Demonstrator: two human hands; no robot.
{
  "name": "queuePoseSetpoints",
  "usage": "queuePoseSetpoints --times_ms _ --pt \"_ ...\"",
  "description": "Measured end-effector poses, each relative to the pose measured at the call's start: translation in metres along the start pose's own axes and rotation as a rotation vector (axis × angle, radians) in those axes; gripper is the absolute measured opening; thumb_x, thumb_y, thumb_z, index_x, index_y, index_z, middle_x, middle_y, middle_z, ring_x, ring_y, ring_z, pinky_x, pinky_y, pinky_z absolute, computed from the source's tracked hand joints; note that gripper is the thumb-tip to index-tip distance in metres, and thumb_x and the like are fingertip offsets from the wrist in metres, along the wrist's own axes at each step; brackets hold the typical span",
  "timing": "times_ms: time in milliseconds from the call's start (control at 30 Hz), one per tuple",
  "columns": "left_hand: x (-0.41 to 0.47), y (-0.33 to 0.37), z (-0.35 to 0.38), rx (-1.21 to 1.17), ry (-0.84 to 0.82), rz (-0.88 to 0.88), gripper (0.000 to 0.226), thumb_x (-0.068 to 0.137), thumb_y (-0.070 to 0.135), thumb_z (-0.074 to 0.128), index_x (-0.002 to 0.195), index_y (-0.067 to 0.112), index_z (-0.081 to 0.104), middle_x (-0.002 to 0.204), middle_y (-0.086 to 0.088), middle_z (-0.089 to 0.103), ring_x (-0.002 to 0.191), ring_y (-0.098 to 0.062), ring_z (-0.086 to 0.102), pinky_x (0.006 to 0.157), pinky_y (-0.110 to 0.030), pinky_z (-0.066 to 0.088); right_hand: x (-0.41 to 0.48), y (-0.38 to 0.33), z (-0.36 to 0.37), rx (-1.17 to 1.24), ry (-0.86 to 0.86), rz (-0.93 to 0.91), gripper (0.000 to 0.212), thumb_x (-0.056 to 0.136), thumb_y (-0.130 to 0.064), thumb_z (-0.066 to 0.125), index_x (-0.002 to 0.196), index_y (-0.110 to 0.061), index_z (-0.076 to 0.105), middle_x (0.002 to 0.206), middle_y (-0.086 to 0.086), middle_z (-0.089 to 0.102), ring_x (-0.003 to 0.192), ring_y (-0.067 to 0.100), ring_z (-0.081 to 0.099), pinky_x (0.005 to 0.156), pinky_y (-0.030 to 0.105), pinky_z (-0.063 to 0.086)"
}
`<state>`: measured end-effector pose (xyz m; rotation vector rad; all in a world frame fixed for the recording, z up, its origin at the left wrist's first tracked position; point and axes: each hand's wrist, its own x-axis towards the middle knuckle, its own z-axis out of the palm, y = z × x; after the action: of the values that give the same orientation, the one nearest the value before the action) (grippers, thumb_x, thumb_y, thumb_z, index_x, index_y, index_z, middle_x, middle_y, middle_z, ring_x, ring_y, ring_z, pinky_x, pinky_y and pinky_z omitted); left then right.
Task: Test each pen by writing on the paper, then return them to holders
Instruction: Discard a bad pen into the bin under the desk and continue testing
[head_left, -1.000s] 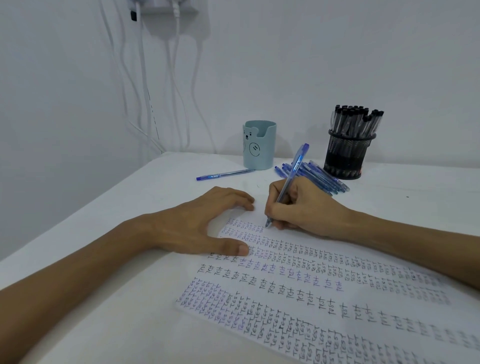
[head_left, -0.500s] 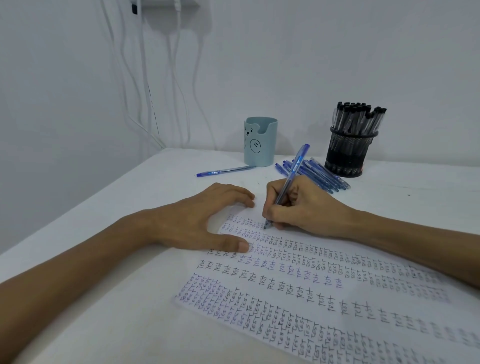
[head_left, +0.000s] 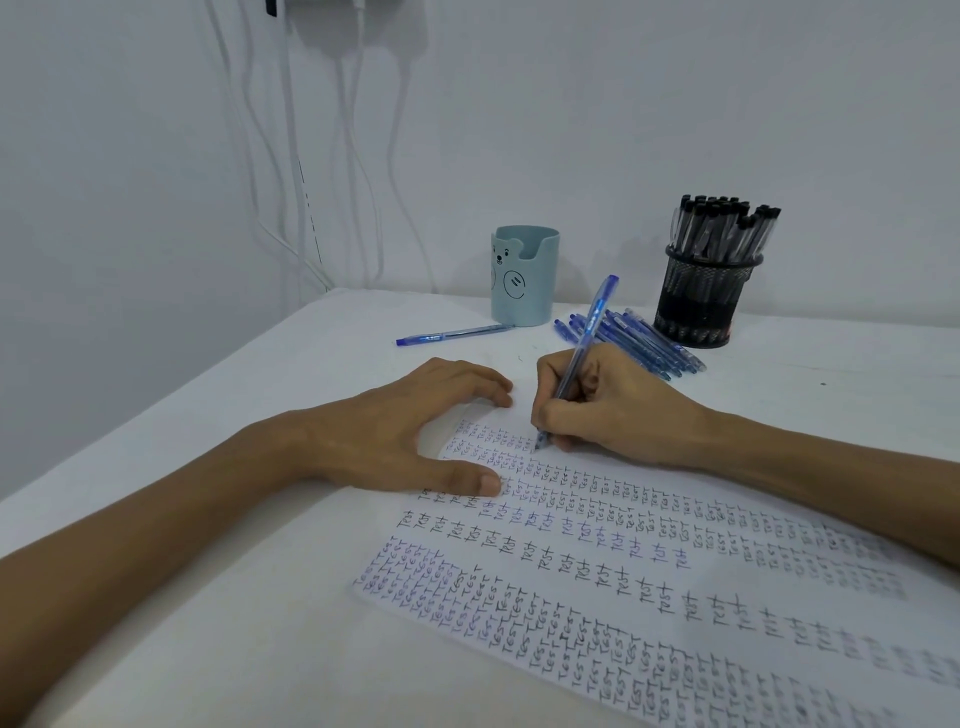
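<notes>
Risk first: the paper (head_left: 623, 571) is lying loose on the table (head_left: 249, 623). My left hand (head_left: 395, 431) is pinning only its far left corner, thumb and fingertips spread and pressing down, curled round nothing. A hard stroke could be skewing the sheet under the nib.

Second risk: the sheet is crowded with rows of "TEST". The new mark is going in right beside old ones, so a faint or dry pen may be reading as working. I am judging ink colour with care.

Third: the heel of my right hand (head_left: 613, 410) is resting on written lines. Fresh ink could be smearing, though I cannot tell if any is wet.

Fourth: the pile (head_left: 639, 343) of blue pens is lying just behind my right hand. A careless lift could be scattering it and mixing tested with untested.

Grip: my right hand is pinching the pen (head_left: 589, 332) low on the barrel. The tip is touching the paper in the top rows; the cap end is tilting up and away, above my knuckles.

Beyond: cup (head_left: 524, 275), mesh pot (head_left: 701, 301) full of black pens, one stray pen (head_left: 452, 333) just beside the cup.
</notes>
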<state>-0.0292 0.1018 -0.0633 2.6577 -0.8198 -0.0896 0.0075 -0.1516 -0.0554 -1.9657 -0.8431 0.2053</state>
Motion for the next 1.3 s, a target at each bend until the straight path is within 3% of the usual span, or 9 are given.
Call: queuePoseSetpoints --times_ms 133,233,367,533,733,1100,1300 --pt "0.003 -0.003 0.003 0.000 0.041 0.006 0.088 0.074 0.094 0.054 0.146 0.045 0.043 0.155 0.031 0.034 0.147 0.004 0.028 0.122 -0.032 0.030 0.000 -0.001 0.001 0.033 0.018 0.010 0.012 0.089 0.003 0.064 0.079 0.007 0.062 0.060 0.012 0.065 0.059 0.025 0.052 0.058 0.029 0.041" --pt "0.004 -0.005 0.004 -0.013 0.050 0.005 0.089 0.071 0.096 0.053 0.145 0.046 0.044 0.154 0.032 0.035 0.148 0.000 0.030 0.122 -0.039 0.032 0.000 -0.001 0.001 0.017 0.021 0.008 0.011 0.089 0.003 0.065 0.079 0.007 0.062 0.063 0.017 0.065 0.059 0.024 0.053 0.062 0.035 0.043" --pt "0.002 -0.002 0.002 -0.013 0.015 0.003 0.087 0.074 0.092 0.055 0.147 0.046 0.041 0.155 0.034 0.032 0.148 0.007 0.024 0.125 -0.036 0.029 0.001 -0.001 0.001 0.018 0.023 0.015 0.011 0.089 0.002 0.066 0.079 0.006 0.063 0.065 0.020 0.066 0.061 0.026 0.053 0.064 0.039 0.042" --pt "0.004 -0.004 0.004 -0.012 0.043 0.010 0.089 0.073 0.094 0.055 0.146 0.044 0.043 0.155 0.032 0.034 0.149 -0.001 0.029 0.123 -0.040 0.032 0.002 -0.001 0.001 -0.009 0.008 0.010 0.012 0.089 0.000 0.067 0.079 0.005 0.063 0.059 0.008 0.065 0.057 0.018 0.054 0.059 0.028 0.043" --pt "0.000 -0.001 0.000 -0.006 -0.013 0.000 0.085 0.076 0.082 0.058 0.150 0.045 0.037 0.155 0.037 0.027 0.147 0.015 0.019 0.122 -0.021 0.022 0.001 -0.001 0.001 -0.018 0.006 0.011 0.014 0.089 -0.002 0.067 0.077 0.004 0.062 0.059 0.008 0.064 0.056 0.016 0.052 0.056 0.022 0.042" --pt "0.007 -0.011 0.005 0.007 0.051 0.045 0.085 0.074 0.094 0.055 0.144 0.048 0.043 0.155 0.033 0.034 0.149 -0.001 0.030 0.122 -0.041 0.033 0.001 -0.001 0.001 -0.065 0.028 -0.001 0.015 0.088 -0.007 0.069 0.075 -0.002 0.064 0.058 0.004 0.065 0.056 0.013 0.053 0.057 0.023 0.043" --pt "0.006 -0.011 0.005 -0.012 0.050 0.057 0.084 0.075 0.091 0.056 0.145 0.048 0.042 0.155 0.035 0.033 0.150 0.000 0.028 0.123 -0.040 0.032 0.001 0.000 0.000 -0.066 0.048 -0.002 0.015 0.087 -0.008 0.069 0.076 -0.001 0.064 0.059 0.006 0.066 0.056 0.015 0.053 0.057 0.024 0.042"
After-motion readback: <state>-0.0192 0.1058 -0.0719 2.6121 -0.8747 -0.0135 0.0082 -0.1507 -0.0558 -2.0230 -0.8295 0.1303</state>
